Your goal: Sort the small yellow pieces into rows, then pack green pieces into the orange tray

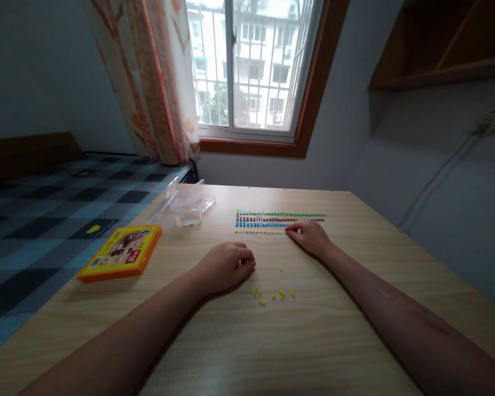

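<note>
My right hand [310,237] is closed in a pinch at the right end of a row of small yellow pieces [259,232]. A small yellow piece at its fingertips is mostly hidden. Beyond that row run parallel rows of blue pieces [253,224], dark red-brown pieces [268,219] and green pieces [280,213]. My left hand [229,267] rests on the table with its fingers curled in. Whatever its palm may hold is out of sight. Several loose yellow pieces [281,294] lie nearer to me, and a single yellow piece [281,269] sits apart from them.
An orange and yellow box [121,253] lies at the wooden table's [247,352] left edge. Clear plastic trays [187,206] are heaped behind it. A bed with a checked cover [45,220] adjoins on the left; a window [251,66] is ahead.
</note>
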Demonstrator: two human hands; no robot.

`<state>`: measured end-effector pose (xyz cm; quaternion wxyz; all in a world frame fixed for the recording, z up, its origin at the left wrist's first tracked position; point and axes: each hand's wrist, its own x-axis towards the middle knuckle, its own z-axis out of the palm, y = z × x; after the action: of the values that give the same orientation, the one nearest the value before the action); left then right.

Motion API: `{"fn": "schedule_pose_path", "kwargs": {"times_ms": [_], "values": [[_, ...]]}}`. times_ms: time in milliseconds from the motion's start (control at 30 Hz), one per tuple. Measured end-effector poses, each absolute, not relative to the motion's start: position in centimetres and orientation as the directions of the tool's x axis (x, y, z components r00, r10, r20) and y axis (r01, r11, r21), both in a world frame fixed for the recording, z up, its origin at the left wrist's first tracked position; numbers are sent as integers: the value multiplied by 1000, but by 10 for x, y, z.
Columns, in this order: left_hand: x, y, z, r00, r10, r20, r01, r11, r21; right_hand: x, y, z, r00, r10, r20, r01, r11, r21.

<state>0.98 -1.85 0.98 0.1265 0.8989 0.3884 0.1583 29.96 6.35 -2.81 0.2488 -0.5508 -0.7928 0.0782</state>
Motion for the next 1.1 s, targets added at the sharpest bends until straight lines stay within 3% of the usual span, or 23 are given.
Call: {"fn": "schedule_pose_path", "kwargs": {"times_ms": [800,1100], "values": [[8,-19,10,639,746,187,660,-657,365,300,63,-32,-279,880,386,819,428,-384],[7,-17,10,627,753,201,660,-650,377,303,53,-19,-387,795,467,750,566,-342]]}}
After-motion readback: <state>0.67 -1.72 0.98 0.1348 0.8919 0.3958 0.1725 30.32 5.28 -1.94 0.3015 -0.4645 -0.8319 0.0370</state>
